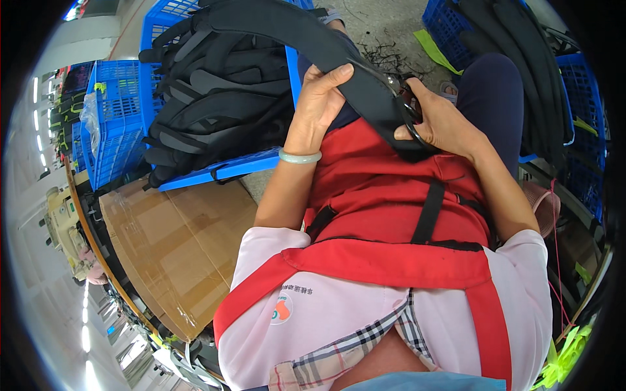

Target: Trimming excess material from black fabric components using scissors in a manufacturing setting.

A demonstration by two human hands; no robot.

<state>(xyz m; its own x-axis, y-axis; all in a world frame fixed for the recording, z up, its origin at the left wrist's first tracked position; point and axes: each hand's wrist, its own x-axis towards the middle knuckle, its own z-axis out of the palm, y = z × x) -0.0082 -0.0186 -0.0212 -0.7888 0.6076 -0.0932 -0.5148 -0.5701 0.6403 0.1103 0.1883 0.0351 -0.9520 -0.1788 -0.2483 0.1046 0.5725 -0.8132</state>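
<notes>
My left hand [319, 98] grips the edge of a black padded strap [370, 99], its thumb lying on top. The strap runs from the upper left across my lap, and its lower end rests by my red apron [398, 195]. Black-handled scissors [409, 112] are in my right hand [443, 124], with fingers through the loops. Their metal pivot lies along the strap's right edge; the blade tips are hard to make out. To the left, a blue plastic crate [225, 173] holds a heap of similar black straps [218, 98].
A large cardboard box [182, 241] stands beside me at the left, below the crate. More blue crates [117, 124] are stacked at the far left. Black straps [521, 72] hang over a crate at the right. Dark thread scraps [391, 55] litter the floor ahead.
</notes>
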